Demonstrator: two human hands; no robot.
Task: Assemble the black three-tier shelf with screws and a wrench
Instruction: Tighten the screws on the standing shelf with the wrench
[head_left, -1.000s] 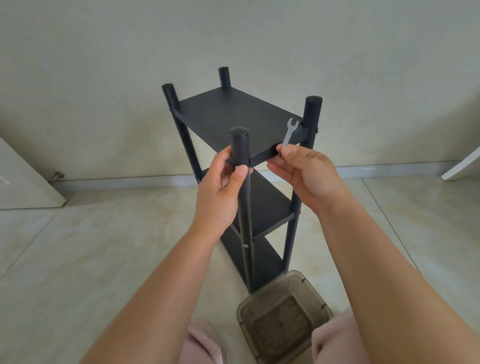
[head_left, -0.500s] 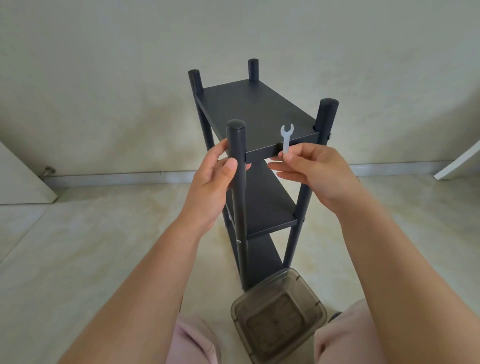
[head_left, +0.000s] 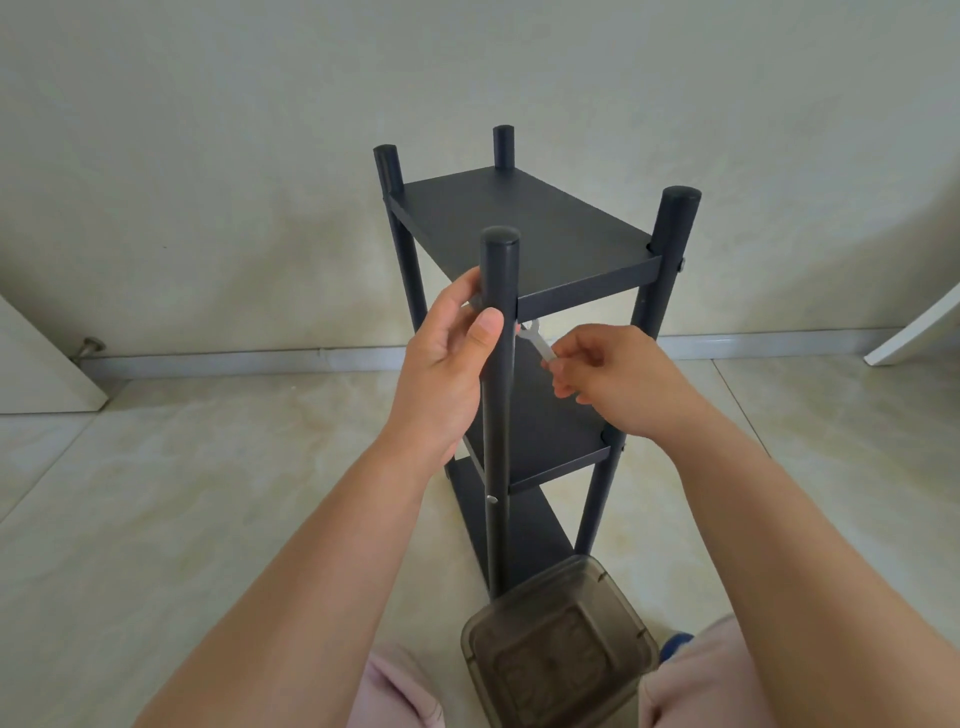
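Floor (head_left: 156, 519): pale marbled tile w/ thin grout lines, running back to a light skirting board (head_left: 234, 358) under a plain off-white wall (head_left: 208, 130). Far left edge of floor: a white door panel (head_left: 36, 364) w/ a small metal door stop (head_left: 89, 347) at its foot. Far right edge: slanted white board (head_left: 919, 332), only partly in view.

Left hand (head_left: 447, 374) is wrapped round the near-left post (head_left: 498, 322) of the black three-tier shelf (head_left: 519, 218), just below the top tier; thumb lies on the post's front, fingers go behind it, so it's clamped on the post. The shelf stands upright at mid-floor, close to the wall, four round posts poking above the top board. A small silver screw head (head_left: 491, 499) shows lower on the same post, at middle-tier level.

Right of that post, under the top board's front edge, sits the small silver wrench (head_left: 536, 340): its open end is right at the post's inner side, handle angled down-right into the right hand (head_left: 618, 379), which pinches it at the fingertips. Hands are close together, one either side of the post, not touching.

Near edge of floor, at the shelf's foot: a smoky translucent plastic box (head_left: 561, 644), between the person's knees in pink fabric (head_left: 400, 696).
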